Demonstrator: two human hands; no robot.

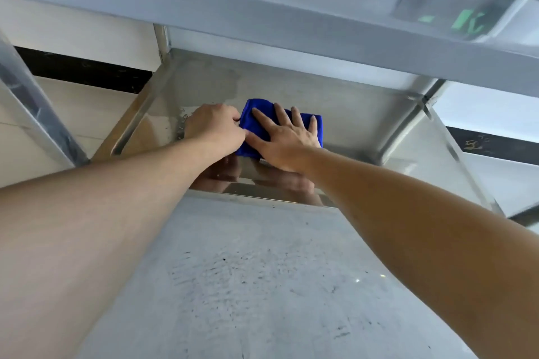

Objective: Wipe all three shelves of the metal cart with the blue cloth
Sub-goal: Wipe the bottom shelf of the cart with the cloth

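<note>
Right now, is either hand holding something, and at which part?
The left hand pinches the blue cloth at its left edge. The right hand only presses flat on top of it, fingers spread, without any grip.

The lower shelf [364, 114] of the metal cart [163, 38] is a shiny steel tray with a raised rim; a folded blue cloth [256, 125] lies flat on it near its front edge; wet streaks and droplets [183, 119] show on the steel just left of the cloth; another shelf [262, 9] hangs above; the grey floor [262, 285] lies in front.
</note>
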